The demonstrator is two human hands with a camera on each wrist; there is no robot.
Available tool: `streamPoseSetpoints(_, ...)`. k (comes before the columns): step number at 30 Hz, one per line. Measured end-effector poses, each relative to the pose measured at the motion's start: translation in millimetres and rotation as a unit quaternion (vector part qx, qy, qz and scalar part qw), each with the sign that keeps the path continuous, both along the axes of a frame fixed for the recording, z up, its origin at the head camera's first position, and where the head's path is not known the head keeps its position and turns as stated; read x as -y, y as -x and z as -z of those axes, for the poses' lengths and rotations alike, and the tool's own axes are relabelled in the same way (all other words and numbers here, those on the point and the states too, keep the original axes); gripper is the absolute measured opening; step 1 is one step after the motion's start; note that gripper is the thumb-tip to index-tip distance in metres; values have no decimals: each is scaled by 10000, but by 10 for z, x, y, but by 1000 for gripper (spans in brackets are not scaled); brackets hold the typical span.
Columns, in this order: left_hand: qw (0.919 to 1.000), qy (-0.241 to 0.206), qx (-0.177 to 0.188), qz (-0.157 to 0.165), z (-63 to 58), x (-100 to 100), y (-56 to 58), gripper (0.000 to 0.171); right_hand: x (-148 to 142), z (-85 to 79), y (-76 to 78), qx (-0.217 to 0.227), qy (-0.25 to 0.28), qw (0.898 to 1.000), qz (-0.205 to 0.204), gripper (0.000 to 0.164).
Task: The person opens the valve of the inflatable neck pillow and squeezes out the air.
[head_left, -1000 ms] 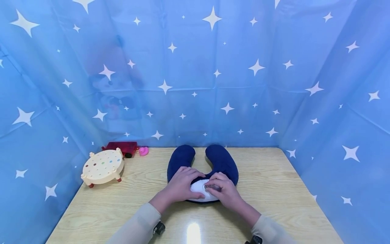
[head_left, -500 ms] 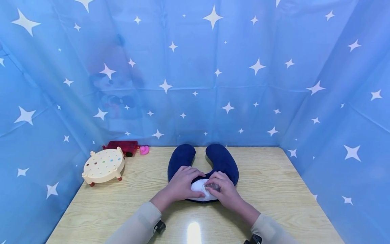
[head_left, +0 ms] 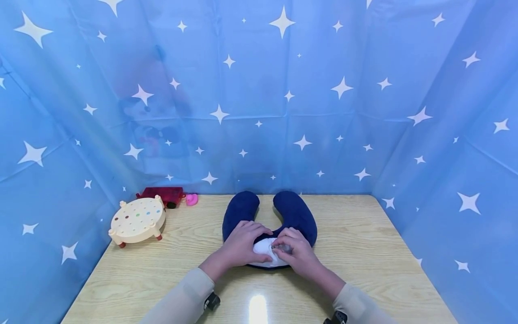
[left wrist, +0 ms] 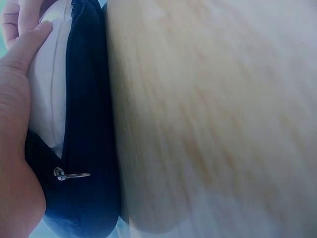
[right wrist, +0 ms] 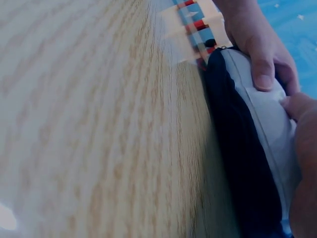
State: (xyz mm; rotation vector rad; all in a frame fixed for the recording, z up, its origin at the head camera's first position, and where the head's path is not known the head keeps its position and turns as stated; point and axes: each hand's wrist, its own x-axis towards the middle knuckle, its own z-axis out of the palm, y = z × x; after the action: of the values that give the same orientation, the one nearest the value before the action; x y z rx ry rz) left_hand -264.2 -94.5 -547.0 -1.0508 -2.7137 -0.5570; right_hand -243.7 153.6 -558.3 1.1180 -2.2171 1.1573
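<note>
A navy U-shaped neck pillow [head_left: 297, 213] lies on the table, its ends pointing away from me. Its cover is unzipped along the near curve, baring a white inner cushion [head_left: 264, 248]. The zipper pull [left wrist: 60, 173] hangs at one end of the opening in the left wrist view. My left hand [head_left: 242, 245] grips the pillow's curve, with the thumb on the white cushion. Close beside it, my right hand [head_left: 297, 253] has thumb and fingers pinched together at the white cushion. A small greyish thing [head_left: 285, 248] shows between them; its kind is unclear.
At the table's back left stands a round cream toy stool [head_left: 137, 219] with several coloured dots. Behind it sit a red toy cart [head_left: 166, 195] and a pink toy duck [head_left: 191, 200]. A blue star-patterned curtain [head_left: 259, 90] encloses the wooden table [head_left: 356, 234].
The head view has shifted very slightly. Both hands and the pillow keep nearly the same positions.
</note>
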Motion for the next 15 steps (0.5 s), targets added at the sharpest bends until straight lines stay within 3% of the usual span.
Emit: streamPoseSetpoints(15,10000,23,78,-8,1,-5,-2,72,6,1,-4,41,-28,10000,19,22)
